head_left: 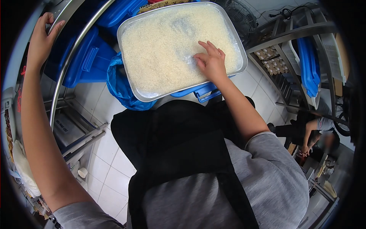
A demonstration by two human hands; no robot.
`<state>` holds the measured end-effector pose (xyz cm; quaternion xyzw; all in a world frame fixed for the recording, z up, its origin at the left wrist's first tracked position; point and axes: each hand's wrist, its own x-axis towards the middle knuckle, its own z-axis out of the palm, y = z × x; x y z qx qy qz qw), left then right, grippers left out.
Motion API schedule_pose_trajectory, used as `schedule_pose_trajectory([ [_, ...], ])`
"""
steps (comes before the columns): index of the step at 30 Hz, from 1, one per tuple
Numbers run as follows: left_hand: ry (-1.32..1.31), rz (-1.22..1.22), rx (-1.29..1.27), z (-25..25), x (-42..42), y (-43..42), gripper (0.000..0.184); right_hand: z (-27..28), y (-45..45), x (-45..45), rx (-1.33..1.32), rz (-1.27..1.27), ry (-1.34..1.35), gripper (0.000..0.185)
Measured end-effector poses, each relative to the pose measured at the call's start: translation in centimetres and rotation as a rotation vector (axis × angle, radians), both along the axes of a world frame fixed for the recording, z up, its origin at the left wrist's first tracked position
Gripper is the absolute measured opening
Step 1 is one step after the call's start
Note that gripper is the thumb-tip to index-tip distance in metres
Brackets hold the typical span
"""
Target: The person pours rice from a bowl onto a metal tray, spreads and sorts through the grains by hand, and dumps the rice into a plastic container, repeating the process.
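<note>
A large metal tray [242,57] full of white rice grains [152,57] lies in front of me. My right hand [211,63] is over the rice at the tray's right side. Its thumb and forefinger meet in a pinch while the other fingers stretch out; anything between the tips is too small to make out. Close to its fingertips the rice is thin and the tray's shiny bottom shows. My left hand [46,32] is raised at the upper left, beside a steel edge [65,13]. Its thumb and fingers are bent but apart, with nothing visible between them.
Under the tray is a blue container with a handle [207,92], and a blue plastic bag [118,82] hangs at its left. Blue bins [85,57] stand behind a curved metal rail [72,49]. A fan [238,17], shelves with egg trays [271,59] and a seated person [310,131] are to the right.
</note>
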<state>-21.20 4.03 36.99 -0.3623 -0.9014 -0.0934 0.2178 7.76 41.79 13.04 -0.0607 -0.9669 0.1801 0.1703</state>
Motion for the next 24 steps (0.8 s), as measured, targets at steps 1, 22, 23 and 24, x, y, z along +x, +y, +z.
schedule_pose_trajectory([
  [1,0.009,-0.013,0.006,-0.01,0.02,0.02,0.038,0.00,0.01,-0.02,0.004,-0.004,-0.002,0.014],
  [22,0.011,-0.015,0.011,-0.07,-0.06,0.01,0.038,0.61,-0.69,-0.18,0.104,0.030,-0.049,0.025],
  [23,0.006,-0.013,0.010,-0.07,-0.08,-0.01,0.038,0.59,-0.68,-0.19,0.113,0.033,-0.063,0.026],
  [24,0.005,-0.013,0.010,-0.06,-0.03,0.03,0.038,0.60,-0.70,-0.17,0.113,0.033,-0.063,0.026],
])
